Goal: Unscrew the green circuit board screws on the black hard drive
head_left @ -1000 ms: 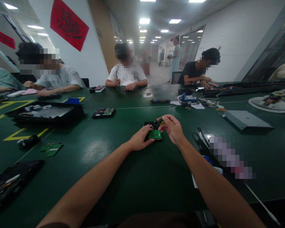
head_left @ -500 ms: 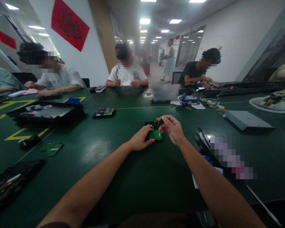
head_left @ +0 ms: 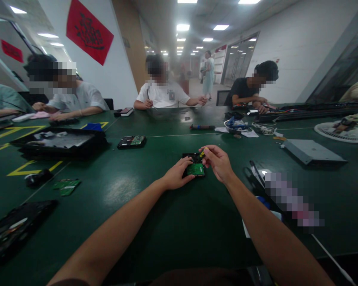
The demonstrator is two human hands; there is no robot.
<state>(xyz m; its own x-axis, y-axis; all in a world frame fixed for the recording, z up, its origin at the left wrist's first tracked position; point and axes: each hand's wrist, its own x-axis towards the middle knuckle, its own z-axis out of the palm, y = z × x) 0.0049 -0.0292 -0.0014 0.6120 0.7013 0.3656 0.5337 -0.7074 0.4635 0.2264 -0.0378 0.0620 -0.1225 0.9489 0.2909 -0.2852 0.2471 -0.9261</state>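
A hard drive [head_left: 197, 169] with a green circuit board lies on the table in front of me. Around its left side my left hand [head_left: 178, 173] is closed, fingers over the top and thumb along the near edge. My right hand [head_left: 217, 162] pinches a small yellow-and-dark screwdriver [head_left: 203, 152] just above the drive's right part. The screwdriver is tilted, and where its tip meets the drive is too small to make out.
Another drive [head_left: 131, 142] lies further back on the left. Loose green boards [head_left: 67, 186] and a black tray [head_left: 59, 141] are at left. A grey metal box [head_left: 313, 151] sits at right. Several people work around the green table [head_left: 155, 226].
My hands stay almost in place; the screwdriver has tilted slightly, showing more of its yellow handle. The person opposite has stretched one arm out sideways. A person in the background has moved left.
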